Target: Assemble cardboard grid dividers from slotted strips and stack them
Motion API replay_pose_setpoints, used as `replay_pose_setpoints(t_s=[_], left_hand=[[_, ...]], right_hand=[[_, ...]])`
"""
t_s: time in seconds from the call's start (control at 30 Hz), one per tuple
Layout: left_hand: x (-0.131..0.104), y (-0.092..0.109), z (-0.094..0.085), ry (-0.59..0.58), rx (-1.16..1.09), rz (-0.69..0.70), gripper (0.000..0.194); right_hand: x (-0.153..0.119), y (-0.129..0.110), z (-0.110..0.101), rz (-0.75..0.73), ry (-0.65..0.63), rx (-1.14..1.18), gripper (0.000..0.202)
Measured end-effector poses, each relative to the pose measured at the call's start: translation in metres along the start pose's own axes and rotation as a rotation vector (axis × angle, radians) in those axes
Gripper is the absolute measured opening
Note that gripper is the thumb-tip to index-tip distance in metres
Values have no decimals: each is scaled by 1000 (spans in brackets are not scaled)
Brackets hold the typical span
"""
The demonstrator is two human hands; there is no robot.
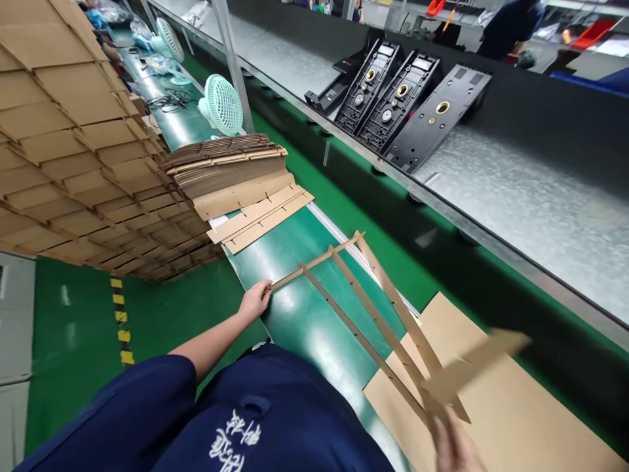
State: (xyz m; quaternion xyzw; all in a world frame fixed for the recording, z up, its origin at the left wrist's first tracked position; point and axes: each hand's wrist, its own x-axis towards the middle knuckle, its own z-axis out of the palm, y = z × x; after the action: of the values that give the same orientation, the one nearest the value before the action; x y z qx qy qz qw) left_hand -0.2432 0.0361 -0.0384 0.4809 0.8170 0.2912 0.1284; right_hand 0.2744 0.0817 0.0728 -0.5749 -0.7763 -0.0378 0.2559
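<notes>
My left hand (254,300) is closed on the near end of a narrow cardboard cross strip (317,259). Three long slotted cardboard strips (376,318) are joined to that strip and stretch toward my right side, standing on edge. My right hand (455,442), partly smeared by motion, grips another cardboard strip (479,364) over the near ends of the long strips. Whether this strip sits in their slots I cannot tell. Under the right end of the frame lies a flat cardboard sheet (531,406) on the green table (304,328).
Beyond my left hand lies a stack of slotted cardboard strips (236,174). Stacked cardboard dividers (73,131) rise at the left. A mint fan (223,105) stands farther back. Black plastic parts (400,98) rest on the conveyor (555,183) across a gap.
</notes>
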Motion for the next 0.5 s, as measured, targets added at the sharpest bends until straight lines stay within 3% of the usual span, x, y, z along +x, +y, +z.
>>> replay_pose_setpoints(t_s=[0.13, 0.23, 0.37, 0.5], left_hand=[[-6, -5, -5, 36, -56, 0, 38], [-8, -6, -5, 38, -120, -32, 44], [-5, -6, -2, 43, -137, -87, 31], [-3, -6, 2, 73, -138, -112, 25]], right_hand=[[9, -94, 22, -369, -223, 322, 44], [16, -139, 32, -451, -384, 411, 54], [4, -145, 43, -491, -528, 343, 60], [-17, -129, 55, -410, -529, 304, 63]])
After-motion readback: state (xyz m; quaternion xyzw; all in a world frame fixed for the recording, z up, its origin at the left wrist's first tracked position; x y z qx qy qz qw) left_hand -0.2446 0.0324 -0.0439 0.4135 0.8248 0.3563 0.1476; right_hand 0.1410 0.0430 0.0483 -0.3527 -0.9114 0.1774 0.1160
